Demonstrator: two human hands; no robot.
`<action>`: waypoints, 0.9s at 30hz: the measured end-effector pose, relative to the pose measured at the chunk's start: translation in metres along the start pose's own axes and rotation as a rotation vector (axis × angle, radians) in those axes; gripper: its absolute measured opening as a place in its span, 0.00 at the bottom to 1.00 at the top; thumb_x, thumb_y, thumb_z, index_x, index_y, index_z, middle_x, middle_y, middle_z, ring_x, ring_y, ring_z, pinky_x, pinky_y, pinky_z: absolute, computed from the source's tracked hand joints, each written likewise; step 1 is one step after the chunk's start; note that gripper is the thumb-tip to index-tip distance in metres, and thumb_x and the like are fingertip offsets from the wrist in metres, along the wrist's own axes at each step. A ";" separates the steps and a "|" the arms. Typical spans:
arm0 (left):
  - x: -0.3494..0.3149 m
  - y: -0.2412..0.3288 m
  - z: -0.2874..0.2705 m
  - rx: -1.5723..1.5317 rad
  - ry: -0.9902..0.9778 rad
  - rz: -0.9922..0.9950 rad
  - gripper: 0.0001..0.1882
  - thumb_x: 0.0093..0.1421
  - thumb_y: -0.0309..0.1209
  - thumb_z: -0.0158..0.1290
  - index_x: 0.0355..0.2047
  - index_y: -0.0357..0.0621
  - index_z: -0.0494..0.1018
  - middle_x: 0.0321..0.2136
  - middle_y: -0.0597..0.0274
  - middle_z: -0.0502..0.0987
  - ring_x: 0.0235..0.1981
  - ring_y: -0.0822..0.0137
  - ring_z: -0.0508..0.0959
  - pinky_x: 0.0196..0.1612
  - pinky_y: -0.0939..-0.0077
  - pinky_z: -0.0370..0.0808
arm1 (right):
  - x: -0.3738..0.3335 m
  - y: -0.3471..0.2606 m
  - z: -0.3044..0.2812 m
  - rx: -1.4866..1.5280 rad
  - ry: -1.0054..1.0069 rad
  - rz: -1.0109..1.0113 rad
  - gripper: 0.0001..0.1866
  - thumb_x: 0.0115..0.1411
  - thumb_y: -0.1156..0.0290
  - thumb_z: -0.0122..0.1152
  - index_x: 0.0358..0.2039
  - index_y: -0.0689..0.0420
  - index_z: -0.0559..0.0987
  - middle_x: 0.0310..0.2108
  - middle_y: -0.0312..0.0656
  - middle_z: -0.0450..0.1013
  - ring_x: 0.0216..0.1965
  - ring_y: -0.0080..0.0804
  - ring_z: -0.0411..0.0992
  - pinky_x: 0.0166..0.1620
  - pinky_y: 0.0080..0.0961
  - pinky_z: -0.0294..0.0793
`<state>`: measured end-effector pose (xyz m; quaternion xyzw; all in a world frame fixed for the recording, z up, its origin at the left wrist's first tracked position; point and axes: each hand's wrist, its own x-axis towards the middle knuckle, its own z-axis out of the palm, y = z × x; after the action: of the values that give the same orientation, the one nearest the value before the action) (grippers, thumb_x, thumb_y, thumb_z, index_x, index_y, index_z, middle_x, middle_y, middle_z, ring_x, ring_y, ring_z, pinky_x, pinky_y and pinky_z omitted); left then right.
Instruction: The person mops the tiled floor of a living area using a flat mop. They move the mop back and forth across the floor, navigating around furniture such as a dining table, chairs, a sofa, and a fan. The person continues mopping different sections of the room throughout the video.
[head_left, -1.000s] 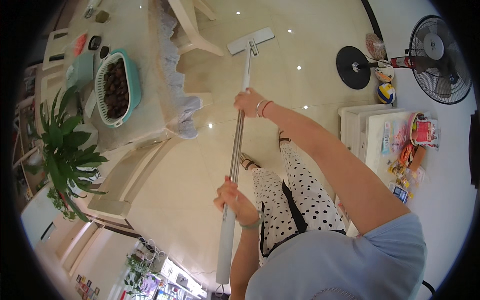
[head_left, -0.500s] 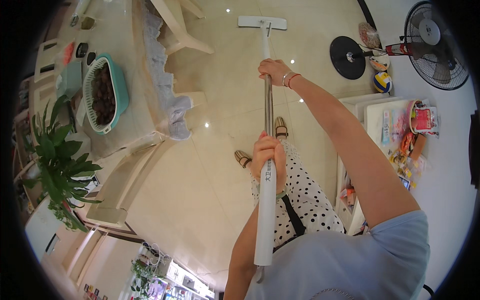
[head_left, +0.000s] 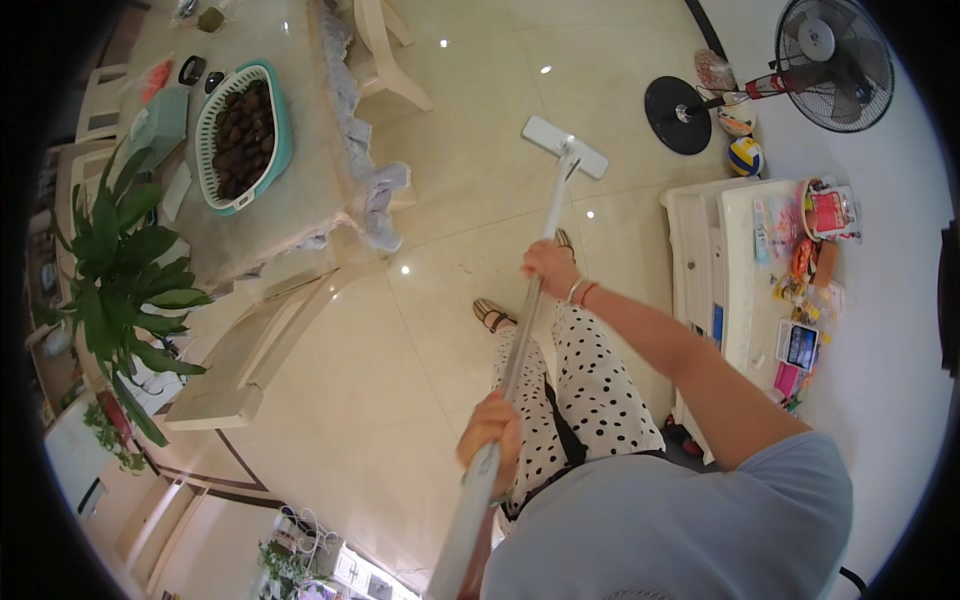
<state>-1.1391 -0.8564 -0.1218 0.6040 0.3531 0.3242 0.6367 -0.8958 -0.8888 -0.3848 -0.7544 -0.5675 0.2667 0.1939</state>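
Note:
A flat mop with a long white and metal pole slants from the lower edge up to its white rectangular head, which rests tilted on the tiled floor. My right hand is wrapped round the pole partway down toward the head. Closer to my body, my left hand grips the thicker white upper part of the handle. The mop head lies ahead of my feet, and its underside is hidden.
At left stands a table bearing a turquoise basket of dark round fruits. Wooden chairs and a leafy plant are near it. To the right are a white cabinet, a standing fan and balls.
Both hands have drawn the mop back toward my body. Its head has come nearer and turned from level to slanted, while the handle's upper end has swung to the lower left.

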 end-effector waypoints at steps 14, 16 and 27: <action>-0.099 0.138 -0.163 0.398 0.212 -0.057 0.07 0.61 0.22 0.47 0.25 0.40 0.65 0.20 0.55 0.71 0.25 0.58 0.72 0.42 0.49 0.77 | -0.031 -0.272 0.075 0.389 -0.427 -0.107 0.08 0.59 0.63 0.58 0.28 0.54 0.76 0.33 0.36 0.73 0.47 0.36 0.67 0.40 0.42 0.71; -0.095 0.125 -0.156 0.236 0.274 0.021 0.12 0.63 0.33 0.51 0.23 0.46 0.63 0.17 0.62 0.68 0.22 0.66 0.70 0.45 0.56 0.74 | -0.023 -0.264 0.062 0.307 -0.511 -0.174 0.08 0.59 0.64 0.58 0.29 0.53 0.76 0.34 0.36 0.74 0.46 0.35 0.68 0.40 0.41 0.72; -0.025 0.039 0.019 0.053 0.411 0.165 0.15 0.65 0.39 0.51 0.26 0.49 0.60 0.14 0.66 0.64 0.20 0.71 0.66 0.41 0.58 0.74 | 0.005 -0.071 -0.038 0.054 -0.380 -0.207 0.03 0.56 0.67 0.58 0.30 0.50 0.77 0.33 0.35 0.74 0.44 0.33 0.71 0.40 0.38 0.73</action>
<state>-1.1358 -0.8848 -0.0810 0.5685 0.4333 0.4819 0.5068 -0.9246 -0.8637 -0.3137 -0.6229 -0.6610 0.3978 0.1303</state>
